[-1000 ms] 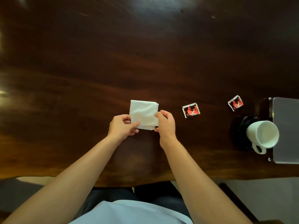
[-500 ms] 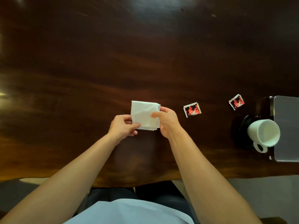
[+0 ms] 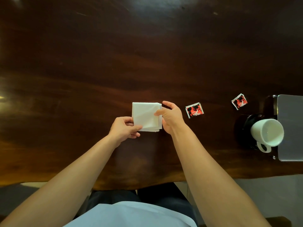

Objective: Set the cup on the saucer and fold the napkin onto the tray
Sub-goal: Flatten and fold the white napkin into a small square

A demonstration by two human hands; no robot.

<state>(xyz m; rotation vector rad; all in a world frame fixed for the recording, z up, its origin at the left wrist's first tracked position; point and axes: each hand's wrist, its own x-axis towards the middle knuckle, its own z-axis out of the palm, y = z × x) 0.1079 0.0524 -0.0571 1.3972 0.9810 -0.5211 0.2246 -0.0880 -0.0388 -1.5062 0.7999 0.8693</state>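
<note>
A white napkin (image 3: 145, 115), folded into a small square, is held just above the dark wooden table in front of me. My left hand (image 3: 124, 129) pinches its near-left corner between thumb and fingers. My right hand (image 3: 170, 117) grips its right edge, thumb on top. At the far right a white cup (image 3: 267, 132) with its handle toward me stands on a black saucer (image 3: 246, 126). The grey metal tray (image 3: 291, 115) lies right beside the saucer, partly cut off by the frame edge.
Two red-and-black sachets lie on the table: one sachet (image 3: 194, 110) just right of my right hand, the other sachet (image 3: 239, 101) near the tray. The table's near edge (image 3: 147, 184) runs close to my lap.
My right hand slid from the napkin's near-right corner up along its right edge, thumb now on top. The left hand and the napkin stayed almost in place.
</note>
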